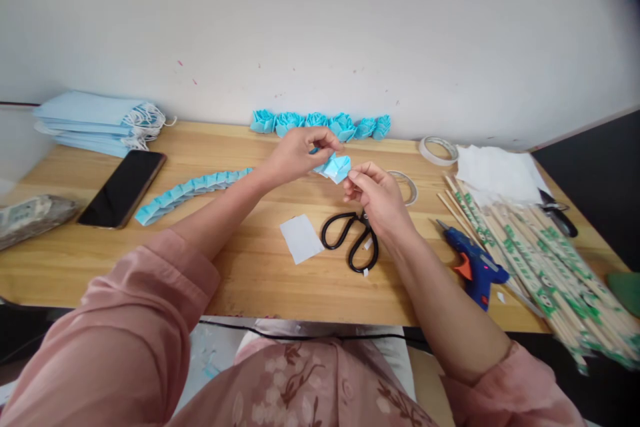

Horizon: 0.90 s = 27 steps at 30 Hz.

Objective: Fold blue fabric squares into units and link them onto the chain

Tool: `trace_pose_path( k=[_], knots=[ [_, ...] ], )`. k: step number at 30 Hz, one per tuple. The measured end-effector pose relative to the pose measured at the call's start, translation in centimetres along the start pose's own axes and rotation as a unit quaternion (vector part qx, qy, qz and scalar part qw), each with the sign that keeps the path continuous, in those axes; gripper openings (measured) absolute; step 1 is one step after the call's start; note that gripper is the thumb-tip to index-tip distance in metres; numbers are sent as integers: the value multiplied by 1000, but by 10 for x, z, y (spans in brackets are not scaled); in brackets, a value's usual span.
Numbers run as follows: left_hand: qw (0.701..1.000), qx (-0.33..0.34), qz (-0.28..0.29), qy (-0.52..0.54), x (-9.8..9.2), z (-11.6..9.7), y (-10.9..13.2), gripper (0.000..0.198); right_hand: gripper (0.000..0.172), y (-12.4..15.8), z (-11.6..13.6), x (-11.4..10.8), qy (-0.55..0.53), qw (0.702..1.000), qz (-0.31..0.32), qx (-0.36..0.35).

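Observation:
My left hand is closed, its fingertips pinched at the left end of a short blue pleated strip. From the other side, my right hand grips the strip's right end between thumb and fingers. The piece is held just above the table, and my left fingers partly hide it. Under my right hand lie black-handled scissors, their blades mostly hidden. A white paper square rests left of them. A longer blue pleated strip runs across the table and passes behind my left forearm.
Several blue folded flowers line the wall. At left are stacked masks, a phone and a wrapped bundle. To the right are tape rolls, a blue glue gun, wrapped chopsticks and white sheets.

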State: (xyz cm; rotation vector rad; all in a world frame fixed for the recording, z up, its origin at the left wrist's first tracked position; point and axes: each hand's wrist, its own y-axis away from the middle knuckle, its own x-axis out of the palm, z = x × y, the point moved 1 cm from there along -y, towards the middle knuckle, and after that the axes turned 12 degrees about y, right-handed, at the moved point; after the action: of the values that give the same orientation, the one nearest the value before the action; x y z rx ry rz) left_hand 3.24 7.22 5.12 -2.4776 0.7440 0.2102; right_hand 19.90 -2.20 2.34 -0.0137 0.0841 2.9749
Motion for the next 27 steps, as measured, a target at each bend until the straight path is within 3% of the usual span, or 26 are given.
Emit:
trace_pose_path(
  k=[13,22,27],
  knots=[
    [1000,6,-3,-5,1,-2,0,17,25,3,0,4,6,999,-15,28],
    [1000,8,-2,-6,1,-1,0,16,25,2,1,3,20,999,11,30],
    [1000,14,6,-3,2,-2,1,16,37,-2,-2,0,50,998,22,27]
  ],
)
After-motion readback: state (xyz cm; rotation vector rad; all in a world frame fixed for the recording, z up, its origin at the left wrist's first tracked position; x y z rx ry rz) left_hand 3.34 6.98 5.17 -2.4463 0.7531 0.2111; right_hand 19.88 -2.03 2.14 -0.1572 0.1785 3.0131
